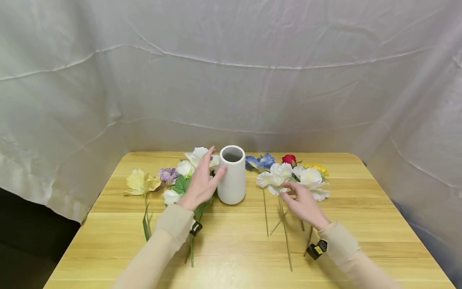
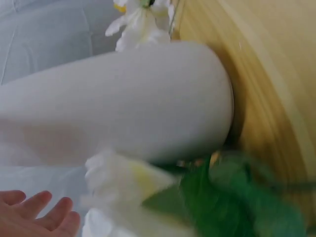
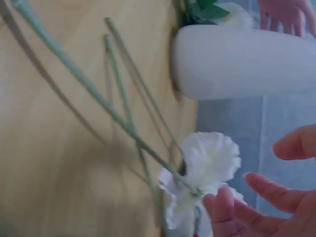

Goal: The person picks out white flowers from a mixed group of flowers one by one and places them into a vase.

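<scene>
A white cylindrical vase (image 1: 232, 180) stands upright toward the back of the table. My left hand (image 1: 201, 180) is on its left side, fingers extended and thumb overlapping the vase near the rim in the head view. Under that hand lie white flowers (image 1: 185, 168) with green leaves (image 1: 181, 184). My right hand (image 1: 302, 202) is over the stems on the right, its fingertips right at the petals of a white flower (image 1: 277, 178). In the right wrist view, the thumb and fingers are spread apart, beside the white bloom (image 3: 210, 158) and its long green stem (image 3: 98, 96).
Yellow (image 1: 138, 182) and purple flowers (image 1: 168, 175) lie at the left. Right of the vase are a blue flower (image 1: 265, 160), a red rose (image 1: 289, 159), another white flower (image 1: 311, 179) and a yellow flower (image 1: 321, 169). Grey-white cloth (image 1: 252, 96) hangs behind the wooden table (image 1: 238, 245).
</scene>
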